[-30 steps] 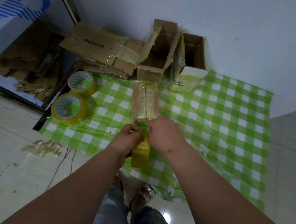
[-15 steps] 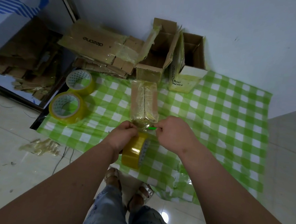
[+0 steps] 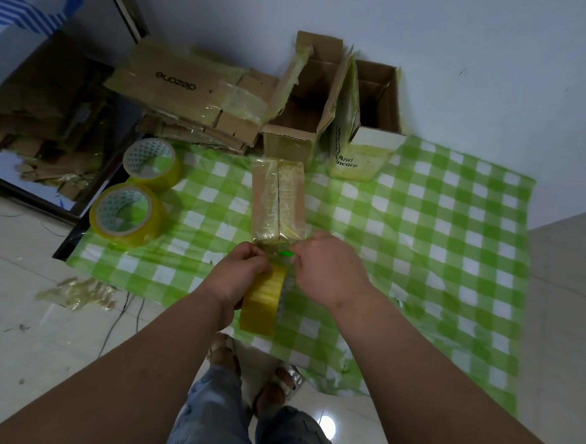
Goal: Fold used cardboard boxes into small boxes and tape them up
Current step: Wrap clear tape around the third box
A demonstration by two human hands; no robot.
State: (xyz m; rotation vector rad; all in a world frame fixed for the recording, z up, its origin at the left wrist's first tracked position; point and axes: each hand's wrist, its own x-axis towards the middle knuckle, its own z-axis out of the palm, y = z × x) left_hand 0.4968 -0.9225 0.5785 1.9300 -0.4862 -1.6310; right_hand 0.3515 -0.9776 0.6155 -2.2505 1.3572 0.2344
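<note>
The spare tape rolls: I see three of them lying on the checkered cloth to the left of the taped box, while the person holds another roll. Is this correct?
Not quite: the head view shows two spare tape rolls left of the taped box, not three. They lie on the checkered cloth, and the left hand holds another roll.

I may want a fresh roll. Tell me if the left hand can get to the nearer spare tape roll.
Probably yes: the nearer spare tape roll lies uncovered on the cloth, but the left hand must first release the roll it holds.

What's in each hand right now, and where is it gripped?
Left hand grips the yellow tape roll at its upper edge. Right hand pinches a small green item, maybe a cutter; the grip point is hidden.
</note>
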